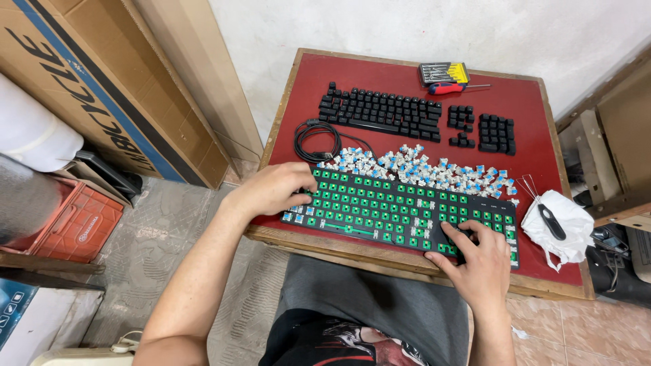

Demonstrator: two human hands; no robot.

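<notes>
Two hands rest on a stripped keyboard frame (400, 213), a black board with green sockets that lies near the front edge of the red tabletop (407, 71). Its long axis runs crosswise in front of the person, dropping slightly from the far left to the near right. The left hand (274, 190) sits on the frame's left end, fingers (305, 193) curled down over the corner, where a few blue-and-white switches are seated; whether they pinch a switch or only press the frame I cannot tell. The right hand (478, 261) covers the frame's right end, its fingers bent down onto the board beside some seated switches; what they hold, if anything, is hidden.

Just beyond the frame, touching its far edge, lies a long heap of loose switches (420, 166), parallel to the frame. From both hands the heap lies straight ahead, away from the body; the left hand is closer to the heap's left end. Beyond the heap are rows of black keycaps (380, 112), and to the frame's left rear a coiled black cable (315, 139). Right of the frame a wire puller (549, 217) lies on a white cloth (559, 227). A screwdriver set (444, 74) sits at the far edge.
</notes>
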